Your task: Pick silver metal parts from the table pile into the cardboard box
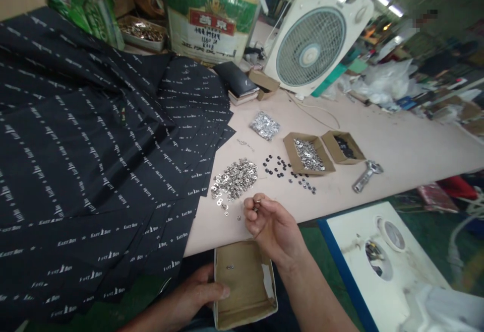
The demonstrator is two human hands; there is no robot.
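My left hand (pixel 204 289) grips the left side of a shallow cardboard box (pixel 245 291), thumb over the rim, below the table's front edge. Inside the box lies a small metal piece (pixel 230 267). Above its far right corner, my right hand (pixel 270 221) is closed, palm up, with small metal snap fasteners (pixel 256 203) pinched at the fingertips. Just beyond that hand, a heap of silver metal snap fasteners (pixel 236 178) is spread on the table, with a few loose ones at its near edge. Small dark round caps (pixel 280 166) are scattered to the right of the heap.
Dark printed fabric (pixel 75 171) covers the table's left. Rightward stand a carton of metal parts (pixel 310 154), a carton of black pieces (pixel 344 148) and a metal tool (pixel 366 177). Behind are a bag of metal parts (pixel 264 125), a notebook (pixel 238 82) and a fan (pixel 317 35).
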